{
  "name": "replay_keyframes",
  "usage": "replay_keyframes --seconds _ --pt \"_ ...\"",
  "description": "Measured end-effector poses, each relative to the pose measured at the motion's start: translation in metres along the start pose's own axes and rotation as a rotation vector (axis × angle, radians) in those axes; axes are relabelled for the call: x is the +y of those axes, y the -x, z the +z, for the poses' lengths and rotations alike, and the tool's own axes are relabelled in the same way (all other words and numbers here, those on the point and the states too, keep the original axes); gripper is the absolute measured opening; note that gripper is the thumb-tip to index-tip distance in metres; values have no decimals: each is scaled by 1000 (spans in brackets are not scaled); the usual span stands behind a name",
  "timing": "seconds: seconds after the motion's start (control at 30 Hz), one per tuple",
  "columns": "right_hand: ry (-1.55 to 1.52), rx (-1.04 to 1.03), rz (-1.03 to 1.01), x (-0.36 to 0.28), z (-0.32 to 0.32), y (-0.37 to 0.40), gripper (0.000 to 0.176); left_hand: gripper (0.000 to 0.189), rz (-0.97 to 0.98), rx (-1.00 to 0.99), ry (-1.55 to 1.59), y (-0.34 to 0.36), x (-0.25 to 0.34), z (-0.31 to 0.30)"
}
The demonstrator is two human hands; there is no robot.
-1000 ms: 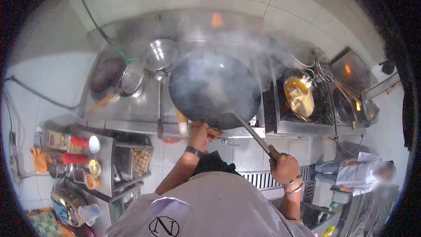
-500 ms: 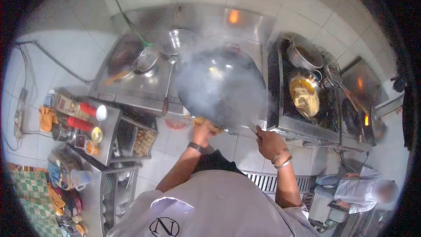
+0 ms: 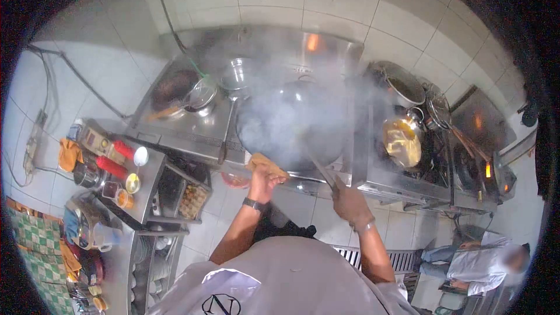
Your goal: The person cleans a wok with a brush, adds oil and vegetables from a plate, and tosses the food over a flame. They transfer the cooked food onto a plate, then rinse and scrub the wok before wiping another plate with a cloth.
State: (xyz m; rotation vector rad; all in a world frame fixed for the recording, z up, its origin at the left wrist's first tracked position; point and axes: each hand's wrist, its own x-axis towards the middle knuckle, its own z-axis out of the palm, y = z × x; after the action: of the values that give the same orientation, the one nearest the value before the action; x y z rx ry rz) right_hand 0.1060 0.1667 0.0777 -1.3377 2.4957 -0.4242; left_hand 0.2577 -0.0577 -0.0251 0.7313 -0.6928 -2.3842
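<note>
Black letter N (image 3: pixel 222 305), rounded outline (image 3: pixel 205 304), on grey shirt (image 3: pixel 291 283)

Stove (image 3: pixel 192 132): wok (image 3: pixel 290 99), centre; ladle (image 3: pixel 228 134) immediately left, handle to the front; basin (image 3: pixel 235 73) behind ladle; strainer (image 3: pixel 202 92) farther left. Long-handled utensil (image 3: pixel 320 165): inner end in wok, handle in right hand (image 3: pixel 352 205), front right. Cloth (image 3: pixel 261 161): in left hand (image 3: pixel 263 183), wok's front-left edge. Right-hand range (image 3: pixel 382 182): pan (image 3: pixel 402 150); pot (image 3: pixel 404 97) behind it. Side counter (image 3: pixel 150 176), left: squeeze bottles (image 3: pixel 111 167) on top; eggs (image 3: pixel 192 201) on shelf beneath. Second person (image 3: pixel 475 262): far right.
</note>
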Motion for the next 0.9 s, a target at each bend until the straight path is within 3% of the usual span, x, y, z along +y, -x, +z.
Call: replay_keyframes --seconds 0.07,0.17,0.27,0.53,0.6,0.9 --pt "76 2 50 -3 -8 30 49 22 -10 -22 39 -4 0 -8" --pt "-12 133 -13 27 9 63 47 25 -20 56 -53 -3 -3 -10" --pt "-21 81 41 17 -15 79 43 30 -34 125 -177 -5 -4 -1" --pt "-67 191 78 6 -26 77 36 25 -54 156 -217 -6 14 25" --pt "-36 146 117 5 -28 75 36 32 -64 140 -228 -6 12 20" --pt "-23 94 161 -2 -30 60 41 26 -114 129 -154 -5 9 14"
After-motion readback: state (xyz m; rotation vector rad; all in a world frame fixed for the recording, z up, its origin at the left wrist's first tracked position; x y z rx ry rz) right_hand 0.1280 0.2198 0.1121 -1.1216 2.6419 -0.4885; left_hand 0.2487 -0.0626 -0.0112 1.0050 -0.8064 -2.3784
